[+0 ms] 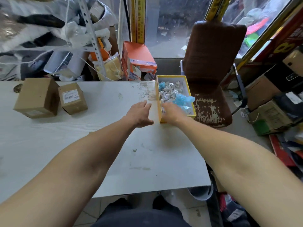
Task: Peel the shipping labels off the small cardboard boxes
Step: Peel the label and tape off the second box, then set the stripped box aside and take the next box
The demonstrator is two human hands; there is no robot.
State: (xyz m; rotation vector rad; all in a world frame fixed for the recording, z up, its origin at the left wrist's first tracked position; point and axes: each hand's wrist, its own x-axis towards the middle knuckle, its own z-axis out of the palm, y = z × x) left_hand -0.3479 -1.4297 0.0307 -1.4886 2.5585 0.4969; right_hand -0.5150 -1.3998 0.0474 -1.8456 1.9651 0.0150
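Two small cardboard boxes stand at the far left of the white table (101,128). The larger box (36,97) shows a faint label on its low front face. The smaller box (72,98) carries a white shipping label (70,95) on top. A yellow tray (158,102) with crumpled peeled labels and blue plastic sits at the table's right edge. My left hand (140,114) lies flat on the table, fingers apart, beside the tray's left wall. My right hand (172,113) reaches into the tray's near end; its fingertips are hidden among the scraps.
A worn brown chair (211,76) stands right of the tray. An orange carton (137,59) and cluttered shelving sit behind the table. Stacked boxes (270,115) crowd the floor at right. A grey bin (201,193) pokes out under the table's near right corner.
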